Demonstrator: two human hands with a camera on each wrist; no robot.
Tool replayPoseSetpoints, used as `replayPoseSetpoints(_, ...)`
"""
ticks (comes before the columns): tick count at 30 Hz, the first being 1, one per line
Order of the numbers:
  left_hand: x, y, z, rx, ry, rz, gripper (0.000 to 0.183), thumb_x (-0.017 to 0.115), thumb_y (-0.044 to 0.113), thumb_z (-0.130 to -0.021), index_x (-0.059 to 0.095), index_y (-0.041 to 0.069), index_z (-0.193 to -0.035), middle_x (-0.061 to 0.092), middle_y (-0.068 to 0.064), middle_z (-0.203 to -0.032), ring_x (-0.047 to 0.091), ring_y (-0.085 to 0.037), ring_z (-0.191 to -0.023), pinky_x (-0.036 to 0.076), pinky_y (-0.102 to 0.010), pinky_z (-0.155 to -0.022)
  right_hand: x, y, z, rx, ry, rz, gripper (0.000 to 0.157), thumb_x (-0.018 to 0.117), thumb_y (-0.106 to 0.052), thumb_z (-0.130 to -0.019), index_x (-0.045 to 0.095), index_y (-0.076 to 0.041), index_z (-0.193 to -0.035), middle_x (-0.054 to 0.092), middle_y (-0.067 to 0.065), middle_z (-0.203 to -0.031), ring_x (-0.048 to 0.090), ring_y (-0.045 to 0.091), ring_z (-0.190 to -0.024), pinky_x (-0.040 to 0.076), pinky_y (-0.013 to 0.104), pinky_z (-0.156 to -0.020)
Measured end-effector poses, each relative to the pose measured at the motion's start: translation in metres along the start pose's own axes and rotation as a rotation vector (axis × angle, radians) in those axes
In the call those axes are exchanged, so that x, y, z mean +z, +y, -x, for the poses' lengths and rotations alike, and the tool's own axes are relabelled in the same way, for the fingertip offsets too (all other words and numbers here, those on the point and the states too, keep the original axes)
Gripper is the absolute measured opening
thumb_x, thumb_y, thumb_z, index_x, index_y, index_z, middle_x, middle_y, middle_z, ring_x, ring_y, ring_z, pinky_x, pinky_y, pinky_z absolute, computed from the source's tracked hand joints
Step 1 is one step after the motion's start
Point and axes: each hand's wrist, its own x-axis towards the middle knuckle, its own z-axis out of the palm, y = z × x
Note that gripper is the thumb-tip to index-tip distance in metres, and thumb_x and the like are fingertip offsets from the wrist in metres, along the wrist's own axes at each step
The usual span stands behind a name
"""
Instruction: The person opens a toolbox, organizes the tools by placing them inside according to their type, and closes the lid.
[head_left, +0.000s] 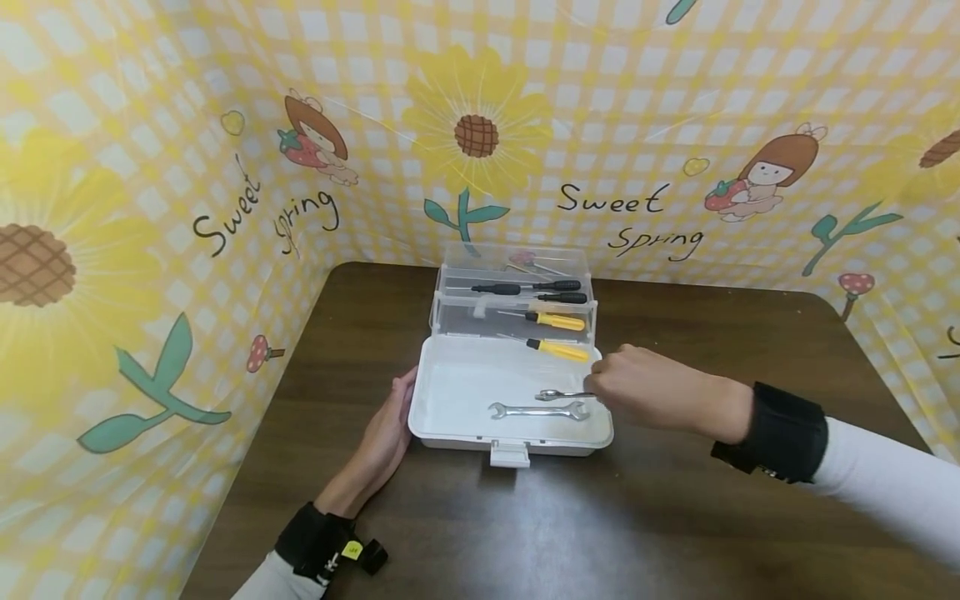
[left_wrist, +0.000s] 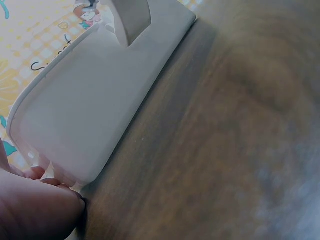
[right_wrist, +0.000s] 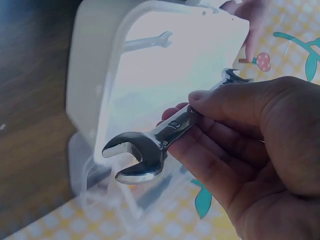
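My right hand (head_left: 641, 387) pinches a silver open-end wrench (right_wrist: 175, 125) between thumb and fingers, over the right part of a white toolbox (head_left: 450, 379). In the right wrist view, both open ends of that wrench stick out from the grip. A second open-end wrench (head_left: 536, 412) lies on the toolbox floor near the front. Along the box's left side rests my left hand (head_left: 381, 437), its fingers extended against the outer wall. The left wrist view shows part of this hand (left_wrist: 40, 205) at the corner of the box.
Behind the box body, clear raised trays (head_left: 457, 312) hold yellow-handled screwdrivers (head_left: 564, 322) and black-handled tools (head_left: 498, 289). A white latch (head_left: 510, 455) juts from the front. The box stands on a dark wooden table (head_left: 675, 500), with patterned yellow cloth (head_left: 600, 100) around it.
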Motion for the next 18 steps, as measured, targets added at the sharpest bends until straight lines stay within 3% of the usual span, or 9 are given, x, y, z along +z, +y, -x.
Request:
replayPoseSetpoints(6, 0.001, 0.000, 0.001, -0.005, 0.007, 0.005, 0.084, 0.019, 0.067, -0.109, 0.010, 0.011, -0.171, 0.011, -0.006, -0.177, 0.007, -0.017, -0.163, 0.010, -0.043, -0.132, 0.014, -0.006, -0.025, -0.028, 0.005, -0.022, 0.018, 0.072, 0.007, -0.090, 0.073, -0.008, -0.082, 0.060, -0.004, -0.068, 0.045, 0.004, -0.058, 0.033, 0.019, -0.051)
replayPoseSetpoints(12, 0.001, -0.001, 0.002, 0.002, 0.005, 0.013, 0.082, 0.018, 0.064, -0.111, 0.011, 0.009, -0.170, 0.012, -0.008, -0.177, 0.008, -0.020, -0.163, 0.010, -0.044, -0.132, 0.023, -0.009, -0.038, -0.053, 0.000, -0.021, 0.013, 0.074, 0.004, -0.092, 0.075, -0.007, -0.085, 0.065, -0.003, -0.070, 0.051, 0.006, -0.060, 0.038, 0.020, -0.054)
replayPoseSetpoints(18, 0.001, 0.000, 0.002, -0.003, 0.014, 0.008, 0.081, 0.019, 0.065, -0.111, 0.011, 0.010, -0.170, 0.011, -0.006, -0.177, 0.008, -0.018, -0.163, 0.010, -0.043, -0.132, 0.034, -0.012, -0.048, -0.048, -0.028, -0.096, 0.012, 0.073, 0.002, -0.094, 0.077, -0.007, -0.088, 0.068, -0.002, -0.073, 0.053, 0.006, -0.062, 0.042, 0.021, -0.056)
